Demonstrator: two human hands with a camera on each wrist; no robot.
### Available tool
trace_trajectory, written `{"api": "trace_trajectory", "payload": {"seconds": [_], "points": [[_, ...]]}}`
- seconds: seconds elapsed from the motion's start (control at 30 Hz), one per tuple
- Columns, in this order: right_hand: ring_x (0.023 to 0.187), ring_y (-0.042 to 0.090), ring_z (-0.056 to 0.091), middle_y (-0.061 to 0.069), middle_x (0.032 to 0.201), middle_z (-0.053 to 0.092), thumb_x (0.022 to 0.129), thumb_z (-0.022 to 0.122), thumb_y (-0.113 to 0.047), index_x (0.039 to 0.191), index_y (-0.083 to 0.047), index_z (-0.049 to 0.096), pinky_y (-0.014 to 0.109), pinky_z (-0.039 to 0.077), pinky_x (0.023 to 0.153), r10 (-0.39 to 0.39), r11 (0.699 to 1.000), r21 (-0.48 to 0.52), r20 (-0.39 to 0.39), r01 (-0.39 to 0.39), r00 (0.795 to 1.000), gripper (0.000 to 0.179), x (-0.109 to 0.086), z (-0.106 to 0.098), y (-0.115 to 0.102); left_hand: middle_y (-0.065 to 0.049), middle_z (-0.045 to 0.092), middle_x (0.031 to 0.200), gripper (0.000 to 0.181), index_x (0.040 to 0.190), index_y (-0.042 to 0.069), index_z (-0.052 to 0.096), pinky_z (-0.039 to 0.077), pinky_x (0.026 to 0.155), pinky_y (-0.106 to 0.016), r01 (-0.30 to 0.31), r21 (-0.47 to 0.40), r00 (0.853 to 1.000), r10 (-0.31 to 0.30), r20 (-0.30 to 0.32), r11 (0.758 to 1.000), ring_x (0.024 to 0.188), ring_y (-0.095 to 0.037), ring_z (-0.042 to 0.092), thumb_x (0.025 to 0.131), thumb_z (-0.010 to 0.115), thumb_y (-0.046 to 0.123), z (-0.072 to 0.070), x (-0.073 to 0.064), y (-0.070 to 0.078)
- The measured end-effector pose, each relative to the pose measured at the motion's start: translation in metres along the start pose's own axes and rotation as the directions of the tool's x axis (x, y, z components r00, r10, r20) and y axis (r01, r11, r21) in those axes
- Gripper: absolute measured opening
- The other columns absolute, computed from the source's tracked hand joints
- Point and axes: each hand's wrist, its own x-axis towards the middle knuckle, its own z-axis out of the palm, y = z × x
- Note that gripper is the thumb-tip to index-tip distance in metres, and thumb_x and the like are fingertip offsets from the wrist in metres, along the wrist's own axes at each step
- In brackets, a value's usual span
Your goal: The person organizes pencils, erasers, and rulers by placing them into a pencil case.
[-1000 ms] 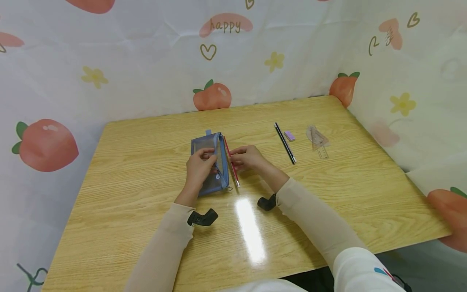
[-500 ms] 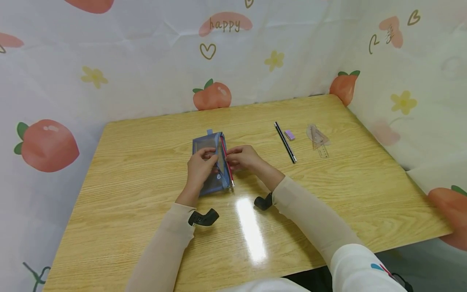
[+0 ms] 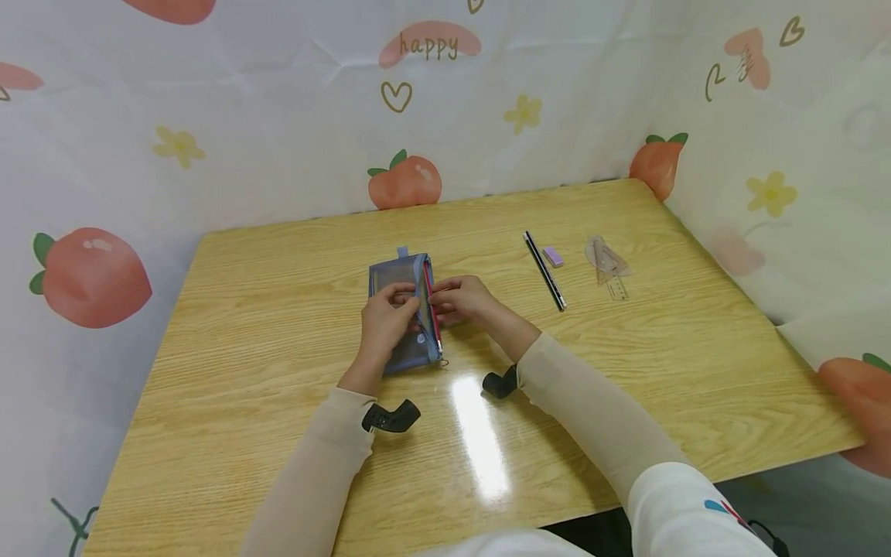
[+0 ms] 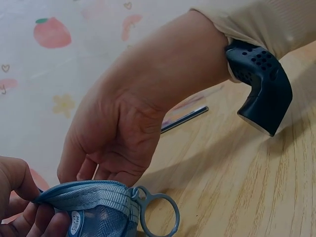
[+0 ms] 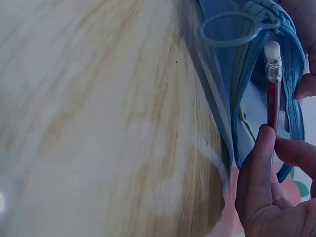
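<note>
A blue mesh pencil case (image 3: 394,272) lies on the table, its zipper mouth spread wide towards the right. My left hand (image 3: 386,319) pinches the near side of that mouth between thumb and fingers. From the right, my right hand (image 3: 468,299) pinches a red pencil (image 5: 273,101) along its shaft. The pencil lies lengthwise in the mouth, with its white eraser end (image 5: 272,51) near the zipper-pull ring (image 5: 202,32). In the left wrist view the case's raised zipper edge (image 4: 94,190) hides the pencil and my right fingertips.
Right of the hands, dark pencils (image 3: 545,271) lie beside a purple eraser (image 3: 553,257). Farther right are clear plastic rulers (image 3: 607,263), including a triangle. A printed cloth (image 3: 278,116) hangs behind the wooden table (image 3: 264,333).
My right hand has brought the red pencil left, from beside the case into its open mouth. My left hand keeps its grip, and the case has shifted slightly right.
</note>
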Motion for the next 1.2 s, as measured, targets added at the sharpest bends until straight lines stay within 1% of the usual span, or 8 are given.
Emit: {"api": "trace_trajectory", "payload": {"seconds": [0.33,0.67,0.83,0.9,0.97,1.03,1.1,1.2], "points": [[0.064,0.018,0.063,0.013,0.08,0.064,0.08,0.063,0.0,0.109,0.005,0.056,0.037,0.055,0.069,0.003,1.0,-0.001,0.013,-0.003,1.0,0.03,-0.001,0.002,0.001,-0.009,0.061,0.087,0.029,0.105,0.009,0.062,0.056,0.054,-0.038,-0.005,0.025,1.0,0.005,0.011,1.0,0.055,-0.018,0.06,0.076,0.06,0.013,0.0,-0.001,-0.001],[0.062,0.017,0.062,0.018,0.089,0.063,0.082,0.064,-0.007,0.108,0.001,0.059,0.039,0.055,0.071,-0.004,1.0,-0.012,0.016,0.004,1.0,0.028,-0.002,0.002,0.0,-0.01,0.06,0.087,0.029,0.107,0.008,0.061,0.056,0.055,-0.036,-0.001,0.024,1.0,0.001,0.021,1.0,0.057,-0.018,0.06,0.078,0.059,0.013,-0.001,-0.002,0.001],[0.068,0.022,0.063,0.018,0.091,0.061,0.083,0.062,-0.006,0.11,0.003,0.058,0.041,0.055,0.071,-0.007,0.998,-0.059,0.015,0.008,1.0,0.029,-0.006,-0.002,-0.004,-0.009,0.06,0.088,0.029,0.107,0.008,0.061,0.056,0.054,-0.034,0.005,0.024,1.0,-0.005,0.014,1.0,0.058,-0.018,0.061,0.078,0.059,0.012,0.0,-0.001,0.001],[0.073,0.026,0.063,0.018,0.093,0.061,0.083,0.062,-0.007,0.11,0.003,0.058,0.041,0.055,0.071,-0.016,0.993,-0.113,0.015,0.018,1.0,0.029,-0.007,-0.006,-0.007,-0.009,0.06,0.088,0.029,0.106,0.009,0.061,0.056,0.054,-0.035,0.007,0.026,1.0,-0.007,0.009,1.0,0.057,-0.018,0.06,0.077,0.059,0.012,0.001,-0.001,0.001],[0.079,0.027,0.063,0.016,0.095,0.061,0.083,0.062,-0.01,0.109,0.001,0.059,0.04,0.055,0.071,-0.028,0.978,-0.207,0.015,0.03,0.999,0.028,-0.007,-0.013,-0.012,-0.009,0.06,0.088,0.03,0.107,0.008,0.062,0.056,0.055,-0.037,0.009,0.028,1.0,-0.009,0.005,1.0,0.055,-0.018,0.06,0.077,0.059,0.013,0.001,-0.001,0.001],[0.084,0.029,0.062,0.014,0.098,0.061,0.084,0.062,-0.014,0.107,0.0,0.06,0.041,0.054,0.072,-0.05,0.952,-0.303,0.012,0.051,0.999,0.027,-0.009,-0.023,-0.017,-0.009,0.06,0.088,0.031,0.108,0.008,0.062,0.056,0.055,-0.038,0.008,0.031,1.0,-0.008,0.004,0.999,0.054,-0.018,0.06,0.077,0.059,0.013,0.001,-0.001,0.001],[0.086,0.03,0.061,0.013,0.098,0.06,0.084,0.062,-0.016,0.105,-0.002,0.06,0.041,0.054,0.073,-0.081,0.912,-0.402,0.006,0.076,0.997,0.025,-0.01,-0.037,-0.024,-0.009,0.06,0.088,0.032,0.108,0.007,0.061,0.056,0.055,-0.038,0.005,0.03,1.0,-0.005,0.004,1.0,0.055,-0.018,0.059,0.077,0.059,0.012,0.0,-0.001,0.0],[0.089,0.034,0.06,0.016,0.1,0.059,0.086,0.059,-0.017,0.105,-0.001,0.06,0.042,0.054,0.073,-0.122,0.859,-0.504,-0.024,0.093,0.992,0.025,-0.011,-0.062,-0.039,-0.009,0.059,0.088,0.032,0.109,0.006,0.061,0.056,0.054,-0.037,-0.001,0.023,1.0,0.0,0.008,1.0,0.056,-0.019,0.06,0.077,0.058,0.011,0.0,-0.002,0.0]]}}
